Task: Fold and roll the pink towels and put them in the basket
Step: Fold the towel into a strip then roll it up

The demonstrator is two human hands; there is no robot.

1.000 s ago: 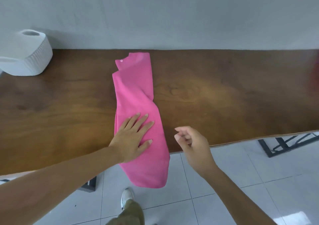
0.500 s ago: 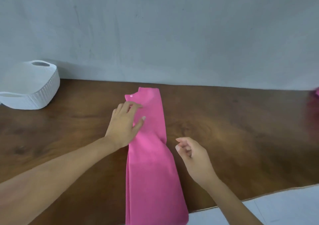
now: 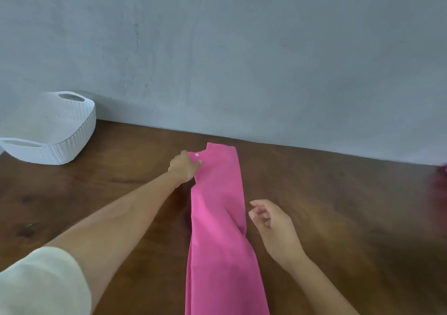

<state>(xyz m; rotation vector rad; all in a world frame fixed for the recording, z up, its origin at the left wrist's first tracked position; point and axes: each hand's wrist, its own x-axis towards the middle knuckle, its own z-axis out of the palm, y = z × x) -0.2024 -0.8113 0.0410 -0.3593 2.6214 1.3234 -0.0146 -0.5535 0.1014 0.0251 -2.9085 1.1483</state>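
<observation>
I see the pink towel (image 3: 217,218) as a long folded strip on the table (image 3: 338,218), my left hand (image 3: 184,167) apparently pinching its far left corner, my right hand (image 3: 273,225) loosely curled, empty, just beside it.

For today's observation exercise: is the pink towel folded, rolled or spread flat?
Folded, not rolled: the pink towel lies as a narrow layered strip flat on the table.

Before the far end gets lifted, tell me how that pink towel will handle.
Probably floppy: the pink towel lies in soft creases, flat on the table. Likely light: thin folded layers. It may unfold, since only the left hand touches its far corner.
</observation>
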